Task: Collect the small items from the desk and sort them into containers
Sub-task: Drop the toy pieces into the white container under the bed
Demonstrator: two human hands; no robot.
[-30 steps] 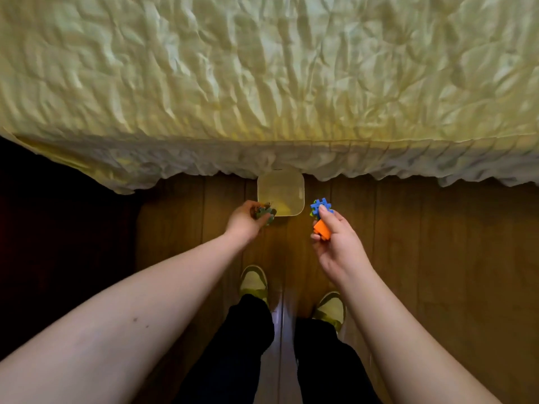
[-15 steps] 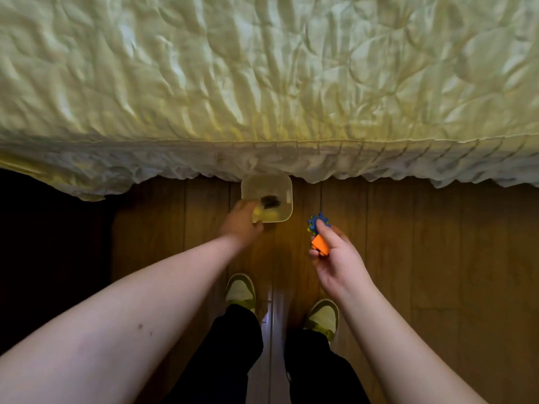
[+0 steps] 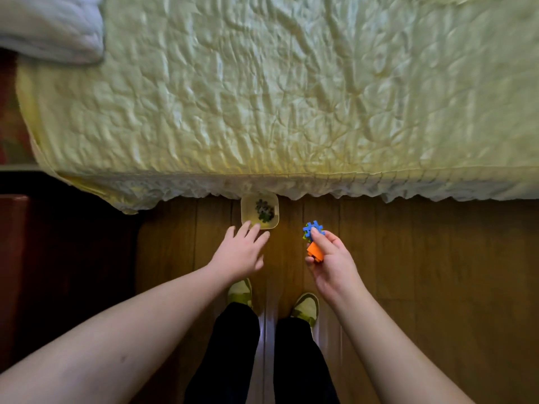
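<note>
A bed [image 3: 291, 97] with a crinkled pale-yellow quilt fills the far half of the view, and its frilled edge hangs over a wooden floor [image 3: 423, 272]. On the floor, tucked against that frill, sits a small translucent container [image 3: 244, 214] with a clump of dark grey-green pieces [image 3: 264, 210] already inside.

The left hand [image 3: 240, 252] hovers just near of the container, its fingers spread, released and carrying nothing. The right hand [image 3: 329, 260], off to the right and apart from the container, grasps a blue snowflake-shaped piece [image 3: 312, 228] at its fingertips and an orange block [image 3: 315, 252] lower in the palm; a sliver of green shows between them.

The sorting step looks half done. To do it well, probably pass one piece at a time to the free hand, check its colour against what the container holds, and drop it from low over the opening so nothing bounces out under the bed.
</note>
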